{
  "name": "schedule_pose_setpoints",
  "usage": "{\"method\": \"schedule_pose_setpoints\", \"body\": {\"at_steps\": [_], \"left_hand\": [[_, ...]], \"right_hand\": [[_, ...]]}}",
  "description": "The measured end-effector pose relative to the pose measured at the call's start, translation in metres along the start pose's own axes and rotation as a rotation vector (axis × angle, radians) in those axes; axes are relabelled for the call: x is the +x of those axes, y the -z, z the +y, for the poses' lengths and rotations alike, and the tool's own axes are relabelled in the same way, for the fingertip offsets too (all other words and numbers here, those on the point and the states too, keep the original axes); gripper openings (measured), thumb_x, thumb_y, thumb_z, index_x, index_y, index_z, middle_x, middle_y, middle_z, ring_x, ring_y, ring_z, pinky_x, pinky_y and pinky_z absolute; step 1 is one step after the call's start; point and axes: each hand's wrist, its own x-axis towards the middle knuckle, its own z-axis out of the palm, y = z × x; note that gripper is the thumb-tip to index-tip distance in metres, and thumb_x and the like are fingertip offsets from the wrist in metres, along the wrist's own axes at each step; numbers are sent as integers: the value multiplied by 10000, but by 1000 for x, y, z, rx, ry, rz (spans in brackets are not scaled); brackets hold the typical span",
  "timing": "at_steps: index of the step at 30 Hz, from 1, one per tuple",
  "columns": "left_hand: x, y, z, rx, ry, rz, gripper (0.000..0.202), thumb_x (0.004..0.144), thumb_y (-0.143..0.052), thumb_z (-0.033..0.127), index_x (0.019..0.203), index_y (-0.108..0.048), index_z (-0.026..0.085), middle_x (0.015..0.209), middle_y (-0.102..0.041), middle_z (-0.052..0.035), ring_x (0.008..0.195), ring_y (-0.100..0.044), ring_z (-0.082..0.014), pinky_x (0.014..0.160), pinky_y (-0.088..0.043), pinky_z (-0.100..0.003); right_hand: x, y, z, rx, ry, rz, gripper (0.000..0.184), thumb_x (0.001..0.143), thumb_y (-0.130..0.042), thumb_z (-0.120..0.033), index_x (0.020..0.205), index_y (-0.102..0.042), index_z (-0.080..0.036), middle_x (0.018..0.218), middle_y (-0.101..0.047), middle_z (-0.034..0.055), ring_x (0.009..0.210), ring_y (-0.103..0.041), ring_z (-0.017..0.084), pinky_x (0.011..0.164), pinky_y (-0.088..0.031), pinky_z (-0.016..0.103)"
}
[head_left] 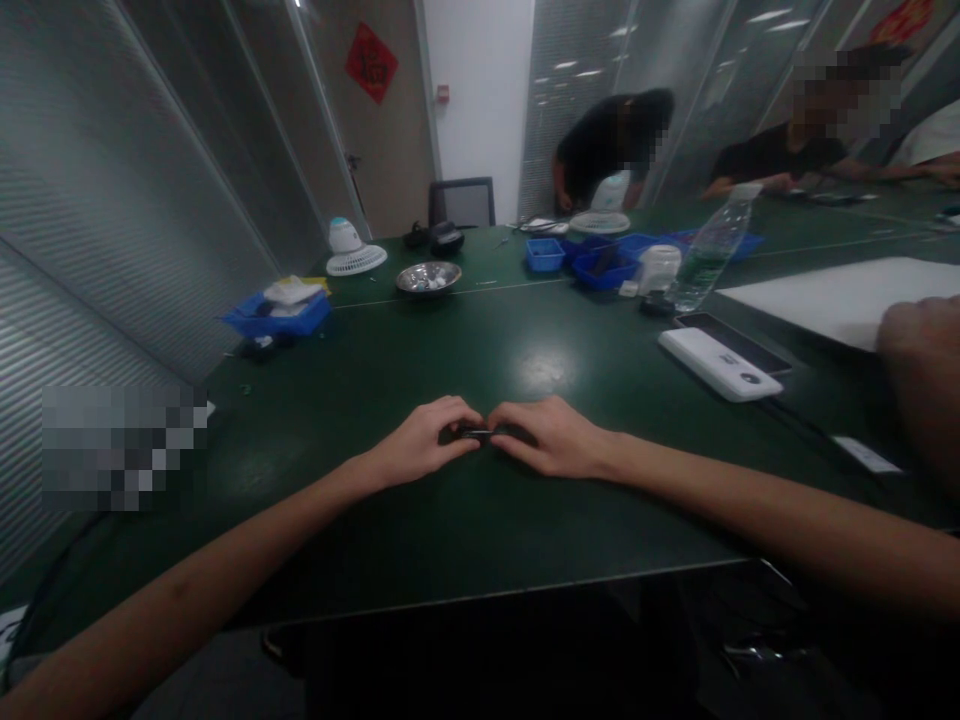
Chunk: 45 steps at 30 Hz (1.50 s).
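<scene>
Dark item (pixel 474 434): small, slim, with a bright strip near the middle; between both hands, toward the front edge of the table (pixel 465 550). Cannot tell exact kind, mostly covered by fingers.
Left hand (pixel 420 442): pinching the left end, with thumb on the near side and fingers curled over.
Right hand (pixel 556 440): pinching the right end likewise, very near the other; cannot tell if touching.
Step in hand: looks like two-handed handling by both ends, likely fine finger work.
Next move: probably calls for an even grip and small, matched fingertip motions; watch for slipping.
Right side: white device (pixel 716 365) beside a dark slab (pixel 739 343), with bottle (pixel 709 255) behind.
Far side: metal bowl (pixel 428 291), well apart from the hands.
</scene>
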Motion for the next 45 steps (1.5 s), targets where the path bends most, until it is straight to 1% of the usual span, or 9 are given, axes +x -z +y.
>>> {"method": "schedule_pose_setpoints", "body": {"at_steps": [4, 10, 20, 26, 30, 34, 39, 42, 45], "left_hand": [[-1, 3, 2, 17, 21, -2, 287, 959, -657, 186, 1245, -657, 199, 1080, -647, -56, 936, -599, -182, 802, -476, -301], [-2, 4, 4, 19, 42, 16, 302, 934, -620, 147, 1231, -654, 191, 1066, -650, -62, 935, -606, -188, 811, -488, -307], [-2, 3, 5, 0, 16, 20, 294, 956, -624, 188, 1249, -646, 200, 1094, -664, -78, 954, -619, -201, 822, -506, -328], [-1, 0, 4, -5, -9, -9, 287, 967, -654, 216, 1254, -653, 212, 1146, -679, -73, 1014, -637, -208, 882, -510, -345], [-2, 0, 2, -4, 24, 18, 388, 964, -666, 241, 1347, -607, 228, 1218, -669, -84, 1087, -634, -225, 933, -514, -377], [-2, 2, 2, 4, 45, 57, 554, 931, -703, 253, 1454, -520, 253, 1310, -640, -107, 1197, -594, -266, 1025, -494, -452], [-2, 1, 4, 39, 26, 82, 509, 921, -719, 302, 1403, -566, 245, 1402, -612, -108, 1302, -541, -299, 1121, -437, -506], [-4, 1, 1, 30, 47, 151, 381, 1024, -578, 329, 1394, -576, 234, 1317, -668, -98, 1220, -608, -262, 1075, -479, -460], [-8, 5, -7, -43, 105, 329, 444, 1108, -329, 253, 1545, -404, 236, 1259, -697, -98, 1015, -688, -192, 921, -551, -373]], "right_hand": [[1, 2, -2, 7, -25, 49, 221, 1015, -542, -324, 1111, -653, -158, 796, -683, 17, 609, -577, 121, 603, -381, 248], [-1, 2, 0, 7, -69, 116, 181, 943, -582, -289, 1017, -687, -161, 722, -661, -1, 559, -537, 106, 580, -370, 237], [0, 3, 1, 11, -45, 53, 208, 979, -558, -309, 1063, -685, -167, 776, -682, 12, 605, -571, 120, 605, -395, 246], [1, -1, 0, -12, -15, -13, 213, 1015, -527, -312, 1105, -657, -169, 914, -723, 52, 680, -607, 139, 637, -395, 259], [2, -2, 0, -48, -77, 25, 243, 1037, -520, -338, 1156, -646, -168, 888, -717, 46, 676, -613, 148, 638, -387, 263], [2, -2, 3, -55, -130, 57, 230, 1026, -537, -332, 1142, -642, -165, 842, -706, 38, 638, -593, 144, 620, -377, 259], [1, -1, 3, -62, -165, 74, 220, 1018, -540, -333, 1122, -645, -170, 828, -701, 32, 636, -594, 145, 617, -376, 256], [2, -1, 3, -82, -194, 90, 219, 1016, -540, -330, 1119, -649, -170, 806, -694, 28, 624, -585, 143, 615, -367, 258], [2, -2, 4, -89, -215, 90, 227, 1018, -538, -337, 1120, -651, -170, 772, -678, 17, 594, -557, 134, 598, -348, 257]]}}
